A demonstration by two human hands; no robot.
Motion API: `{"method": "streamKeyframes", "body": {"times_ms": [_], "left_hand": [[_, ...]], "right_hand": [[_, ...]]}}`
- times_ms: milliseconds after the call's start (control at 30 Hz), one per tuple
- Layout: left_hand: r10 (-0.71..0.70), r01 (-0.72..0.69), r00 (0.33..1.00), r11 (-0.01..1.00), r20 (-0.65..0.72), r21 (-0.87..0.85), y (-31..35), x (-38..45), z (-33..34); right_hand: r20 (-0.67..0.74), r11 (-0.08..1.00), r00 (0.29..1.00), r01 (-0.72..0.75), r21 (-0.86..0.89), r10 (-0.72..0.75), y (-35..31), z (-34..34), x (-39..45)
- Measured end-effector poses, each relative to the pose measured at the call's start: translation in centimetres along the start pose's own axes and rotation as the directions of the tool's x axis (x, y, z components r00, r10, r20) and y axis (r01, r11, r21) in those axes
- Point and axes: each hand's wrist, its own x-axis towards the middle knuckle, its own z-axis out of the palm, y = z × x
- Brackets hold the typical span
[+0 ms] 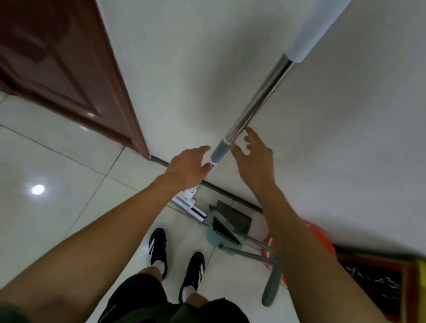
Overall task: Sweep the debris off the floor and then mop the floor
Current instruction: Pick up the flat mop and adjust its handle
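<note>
With the mop (256,104) leaning at twelve o'clock, both hands reach, spread: left hand (188,164) touching it, right hand (255,158) just beside. Mopping looks next, calling for a firm two-handed grip.

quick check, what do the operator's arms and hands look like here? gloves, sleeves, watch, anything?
Both arms are bare from wrist to well above the elbow. The left hand and right hand have no gloves, and no watch, rings or bands show. A dark green sleeve edge shows only at the bottom left corner, on the left upper arm. No markers or cables on either arm.
</note>
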Motion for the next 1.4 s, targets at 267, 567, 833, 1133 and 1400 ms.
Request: {"method": "streamKeyframes", "body": {"times_ms": [267, 567, 833, 1133, 1400], "left_hand": [[0.122, -0.122, 0.992, 0.989, -0.003, -0.08, 2.5, 3.3, -0.8], [0.074, -0.072, 0.997, 0.986, 0.009, -0.15, 2.0, 1.4, 0.4], [-0.11, 0.107, 0.994, 0.991, -0.028, -0.079, 1.2, -5.6, 0.9], [-0.345, 0.299, 0.9, 0.933, -0.267, -0.2, -1.2, -15.3, 2.8], [-0.521, 0.403, 0.738, 0.85, -0.428, -0.339, -4.5, -26.4, 3.7]], "right_hand": [[-0.114, 0.987, 0.993, 0.002, 0.161, 0.017, -2.6, 0.2, 1.2], [-0.062, 0.989, 0.995, 0.081, 0.12, -0.074, -2.4, 0.6, -1.7], [0.131, 0.971, 0.962, 0.237, 0.044, -0.24, -2.4, 0.9, -6.7], [0.301, 0.859, 0.808, 0.502, 0.102, -0.507, -4.1, 3.0, -13.4], [0.438, 0.714, 0.587, 0.665, 0.218, -0.681, -7.9, 6.9, -21.6]]}}
